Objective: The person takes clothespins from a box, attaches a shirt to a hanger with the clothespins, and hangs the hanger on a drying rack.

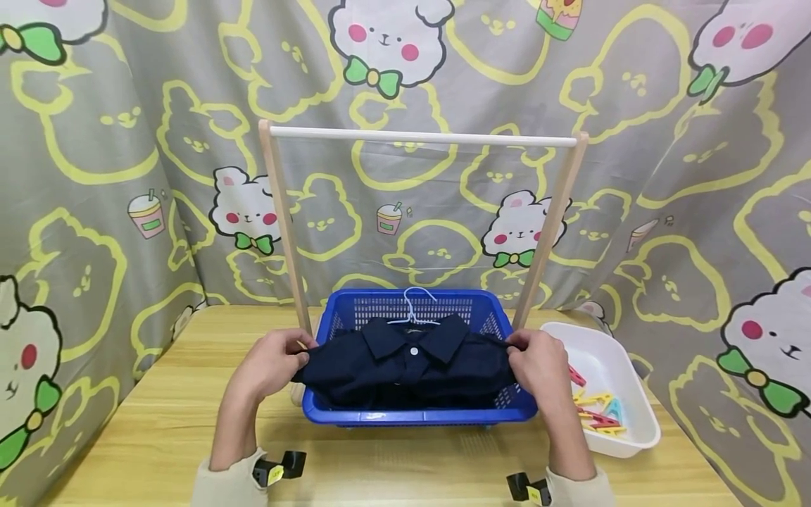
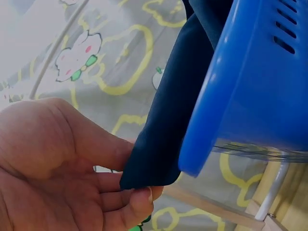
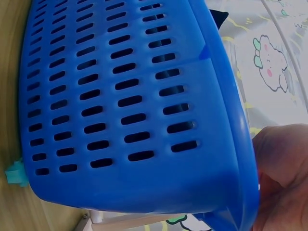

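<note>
A dark navy collared shirt [image 1: 415, 377] with a white button lies over the blue basket [image 1: 418, 417], its collar upward. Out of the neck rises the hook of a pale hanger [image 1: 410, 310]. My left hand [image 1: 271, 360] pinches one sleeve at the basket's left rim; in the left wrist view thumb and fingers meet around the sleeve end [image 2: 161, 134]. At the right rim my right hand [image 1: 540, 362] pinches the opposite sleeve. The right wrist view shows only part of that hand [image 3: 284, 168] behind the basket's wall, with its fingertips hidden.
A wooden rack with a white top bar [image 1: 424, 136] stands around the basket. To the right, a white tray [image 1: 633, 429] holds several red, yellow and blue clothespins [image 1: 595, 415]. Patterned grey curtain [image 1: 431, 197] encloses the wooden table [image 1: 165, 415].
</note>
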Demonstrator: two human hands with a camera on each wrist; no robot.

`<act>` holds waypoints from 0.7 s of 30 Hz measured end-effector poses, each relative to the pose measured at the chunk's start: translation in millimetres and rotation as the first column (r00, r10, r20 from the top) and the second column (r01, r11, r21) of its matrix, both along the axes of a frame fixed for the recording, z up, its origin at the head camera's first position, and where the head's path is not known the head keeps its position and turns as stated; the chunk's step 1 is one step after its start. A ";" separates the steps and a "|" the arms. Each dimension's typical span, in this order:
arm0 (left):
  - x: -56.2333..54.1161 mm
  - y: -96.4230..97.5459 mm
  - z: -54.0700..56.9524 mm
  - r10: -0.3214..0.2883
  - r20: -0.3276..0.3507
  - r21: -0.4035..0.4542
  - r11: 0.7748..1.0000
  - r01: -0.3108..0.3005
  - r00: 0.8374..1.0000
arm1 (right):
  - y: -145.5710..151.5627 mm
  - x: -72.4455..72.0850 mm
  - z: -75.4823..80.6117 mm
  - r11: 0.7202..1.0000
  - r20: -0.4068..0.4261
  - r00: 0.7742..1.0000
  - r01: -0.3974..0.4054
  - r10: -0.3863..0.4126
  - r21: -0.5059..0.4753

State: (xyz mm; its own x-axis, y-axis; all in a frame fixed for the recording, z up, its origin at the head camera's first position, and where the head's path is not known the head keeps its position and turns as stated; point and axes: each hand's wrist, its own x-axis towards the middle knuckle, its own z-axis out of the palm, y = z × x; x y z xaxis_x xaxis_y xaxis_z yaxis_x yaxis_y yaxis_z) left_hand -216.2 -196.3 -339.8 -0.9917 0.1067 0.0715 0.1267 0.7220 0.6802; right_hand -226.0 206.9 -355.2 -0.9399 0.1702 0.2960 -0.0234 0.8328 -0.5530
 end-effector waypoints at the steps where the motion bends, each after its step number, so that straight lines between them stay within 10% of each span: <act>1: 0.0 -0.2 -0.5 0.001 0.005 0.015 1.000 -0.001 1.000 | 0.4 0.1 0.2 1.000 -0.001 1.000 0.000 0.000 0.000; 21: -3.7 -6.7 -6.7 -0.029 -0.036 0.154 0.987 0.035 0.999 | 3.4 2.1 5.2 0.999 -0.017 0.999 0.042 -0.042 0.003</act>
State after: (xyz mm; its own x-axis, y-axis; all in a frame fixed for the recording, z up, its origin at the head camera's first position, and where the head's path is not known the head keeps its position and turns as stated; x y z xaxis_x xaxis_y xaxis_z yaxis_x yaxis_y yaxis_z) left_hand -219.9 -203.0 -346.5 -0.9848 0.1235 0.1225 0.1725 0.6037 0.7783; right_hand -223.9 210.3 -349.9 -0.9267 0.2087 0.3124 0.0026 0.8351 -0.5501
